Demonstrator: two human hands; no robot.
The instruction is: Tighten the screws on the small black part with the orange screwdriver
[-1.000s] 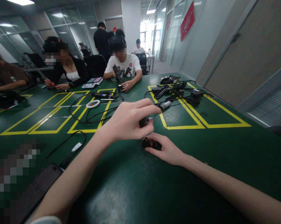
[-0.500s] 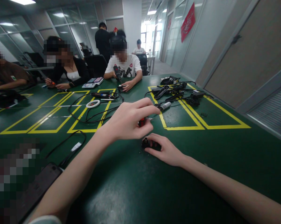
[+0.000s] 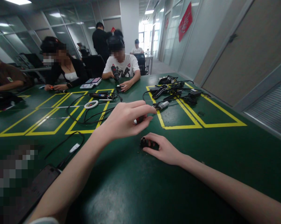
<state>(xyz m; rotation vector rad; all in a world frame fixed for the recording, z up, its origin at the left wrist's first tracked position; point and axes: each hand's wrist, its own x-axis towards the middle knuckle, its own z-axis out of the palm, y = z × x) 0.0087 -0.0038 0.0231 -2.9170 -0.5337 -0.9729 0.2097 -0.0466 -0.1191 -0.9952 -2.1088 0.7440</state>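
Observation:
My left hand (image 3: 126,119) is raised above the table, its fingers curled around a small red-and-black screwdriver (image 3: 139,119). Fingers cover most of that tool, and its tip cannot be made out. Lower and to the right, my right hand (image 3: 165,149) rests on the green table. Thumb and fingers close around a small black part (image 3: 144,143), from which a short, hollow-looking cylinder stands up. The hand hides the rest of this part. A gap separates the screwdriver from the black part.
Yellow tape (image 3: 182,127) marks boxes on the table (image 3: 131,186). Black cables and tools (image 3: 163,91) lie at the back right. A white ring (image 3: 91,104) lies among cables on the left. A dark phone-like device (image 3: 41,183) is near my left forearm. Co-workers (image 3: 122,65) sit opposite.
The view has shifted slightly. My left hand has moved a little to the left with the screwdriver, whose metal end no longer shows. The right hand keeps its hold.

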